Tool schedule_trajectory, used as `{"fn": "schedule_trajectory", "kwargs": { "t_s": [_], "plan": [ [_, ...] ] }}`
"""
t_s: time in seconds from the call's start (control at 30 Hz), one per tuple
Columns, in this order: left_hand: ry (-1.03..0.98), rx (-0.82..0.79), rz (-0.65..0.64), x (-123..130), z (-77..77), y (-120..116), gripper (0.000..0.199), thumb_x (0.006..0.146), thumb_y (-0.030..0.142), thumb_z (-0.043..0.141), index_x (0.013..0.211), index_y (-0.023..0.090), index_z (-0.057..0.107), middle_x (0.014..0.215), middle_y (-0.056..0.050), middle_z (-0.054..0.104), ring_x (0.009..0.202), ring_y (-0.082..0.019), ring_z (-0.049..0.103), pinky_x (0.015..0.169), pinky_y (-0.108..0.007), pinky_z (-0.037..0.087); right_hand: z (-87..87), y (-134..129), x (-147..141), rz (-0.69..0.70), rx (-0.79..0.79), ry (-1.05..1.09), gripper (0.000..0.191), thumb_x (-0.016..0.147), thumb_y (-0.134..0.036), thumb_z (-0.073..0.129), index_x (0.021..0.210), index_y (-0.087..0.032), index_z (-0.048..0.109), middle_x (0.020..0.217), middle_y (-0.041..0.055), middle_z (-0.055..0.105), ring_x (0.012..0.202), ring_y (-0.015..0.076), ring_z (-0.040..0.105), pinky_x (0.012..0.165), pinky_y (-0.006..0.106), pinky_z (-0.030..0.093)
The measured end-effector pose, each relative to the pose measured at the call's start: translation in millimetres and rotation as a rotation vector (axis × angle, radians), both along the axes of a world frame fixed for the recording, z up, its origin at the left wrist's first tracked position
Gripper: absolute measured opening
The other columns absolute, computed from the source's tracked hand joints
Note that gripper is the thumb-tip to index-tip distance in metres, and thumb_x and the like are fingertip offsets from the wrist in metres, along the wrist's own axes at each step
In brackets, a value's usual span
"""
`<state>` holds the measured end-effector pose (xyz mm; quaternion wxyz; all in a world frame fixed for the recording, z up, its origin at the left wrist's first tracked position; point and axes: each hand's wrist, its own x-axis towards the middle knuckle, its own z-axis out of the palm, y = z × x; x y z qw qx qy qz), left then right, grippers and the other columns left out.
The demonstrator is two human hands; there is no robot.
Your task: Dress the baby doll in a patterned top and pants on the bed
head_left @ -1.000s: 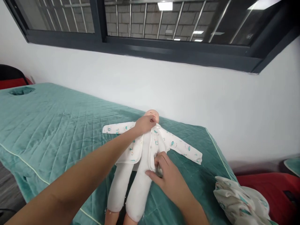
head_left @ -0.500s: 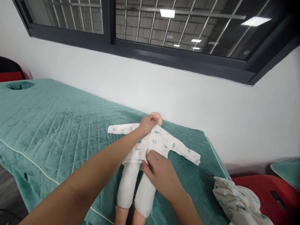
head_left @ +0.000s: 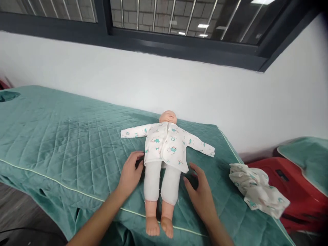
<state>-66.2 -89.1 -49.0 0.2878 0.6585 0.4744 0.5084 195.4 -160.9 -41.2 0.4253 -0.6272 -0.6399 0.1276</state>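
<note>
A baby doll point(head_left: 168, 117) lies on its back on the green quilted cover point(head_left: 84, 143), head toward the wall, bare feet toward me. It wears a white long-sleeved baby jacket point(head_left: 176, 150) with small green prints, whose front edges overlap down the middle, and both sleeves stretch out sideways. Thick white padding wraps its legs. My left hand point(head_left: 131, 173) is at the jacket's lower left side, fingers curved and thumb apart; its fingertips are close to the hem, touching or nearly so. On the other side my right hand point(head_left: 201, 189) is open beside the hem, holding nothing.
A crumpled white printed cloth point(head_left: 258, 186) lies at the bed's right edge, partly over a red chair point(head_left: 287, 174). Green fabric point(head_left: 304, 153) is draped behind it. A white wall point(head_left: 115, 82) and a dark-framed window stand behind the bed, whose far left has a face hole point(head_left: 9, 96).
Both hands have come away from the jacket's front and neckline. The left moved down to its lower left side, the right outward to the right. The doll's head now shows fully.
</note>
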Motion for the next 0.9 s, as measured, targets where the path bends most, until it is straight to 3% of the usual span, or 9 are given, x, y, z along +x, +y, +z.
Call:
{"fn": "schedule_trajectory", "kwargs": {
  "t_s": [0.07,0.17,0.33,0.53,0.7,0.9],
  "plan": [
    [0.026,-0.052,-0.036,-7.7,-8.7,-17.2,0.033,0.089,0.016,0.050,0.120,0.024,0.056,0.118,-0.006,0.061,0.109,-0.020,0.059,0.098,-0.037,0.047,-0.4,5.1,-5.6,-0.053,-0.062,0.002,0.048,0.088,-0.036,0.060,0.133,-0.023,0.047,0.127,0.0102,0.058,0.112,0.0257,0.058,0.097,0.046,0.048],
    [0.154,-0.079,-0.057,-7.2,-9.1,-24.5,0.041,0.086,0.016,0.053,0.126,0.025,0.054,0.120,-0.006,0.062,0.108,-0.022,0.059,0.097,-0.040,0.045,3.9,17.7,-14.8,-0.135,-0.107,0.035,0.047,0.085,-0.037,0.060,0.128,-0.020,0.051,0.118,0.0106,0.063,0.102,0.0253,0.062,0.090,0.042,0.050],
    [0.291,-0.124,0.004,1.5,-1.8,-13.1,0.038,0.086,0.020,0.058,0.124,0.023,0.055,0.112,-0.006,0.068,0.101,-0.024,0.062,0.093,-0.042,0.044,11.6,31.3,-21.4,-0.185,-0.207,0.030,0.038,0.085,-0.029,0.051,0.122,-0.022,0.055,0.114,0.0072,0.069,0.099,0.0252,0.065,0.087,0.039,0.048],
    [0.372,-0.155,0.063,8.8,5.3,-5.0,0.027,0.089,0.024,0.054,0.115,0.023,0.060,0.101,-0.005,0.071,0.093,-0.025,0.063,0.084,-0.039,0.043,11.4,26.0,-24.0,-0.273,-0.245,-0.027,0.035,0.088,-0.035,0.048,0.120,-0.022,0.056,0.105,0.0070,0.072,0.094,0.0254,0.066,0.078,0.033,0.045],
    [0.230,-0.157,0.095,7.7,0.5,-10.7,0.023,0.090,0.024,0.050,0.111,0.022,0.058,0.100,-0.004,0.070,0.088,-0.022,0.063,0.081,-0.035,0.044,14.1,20.3,-26.6,-0.395,-0.310,-0.129,0.036,0.087,-0.034,0.048,0.120,-0.023,0.058,0.085,0.0030,0.069,0.074,0.0216,0.063,0.062,0.028,0.036],
    [0.099,-0.152,0.115,4.6,-6.8,-18.9,0.021,0.086,0.022,0.051,0.106,0.022,0.058,0.093,-0.003,0.068,0.084,-0.020,0.061,0.078,-0.033,0.046,18.2,11.5,-23.9,-0.447,-0.358,-0.141,0.036,0.088,-0.036,0.046,0.119,-0.024,0.058,0.076,0.0006,0.064,0.068,0.0210,0.059,0.057,0.027,0.030]
  ]
}}
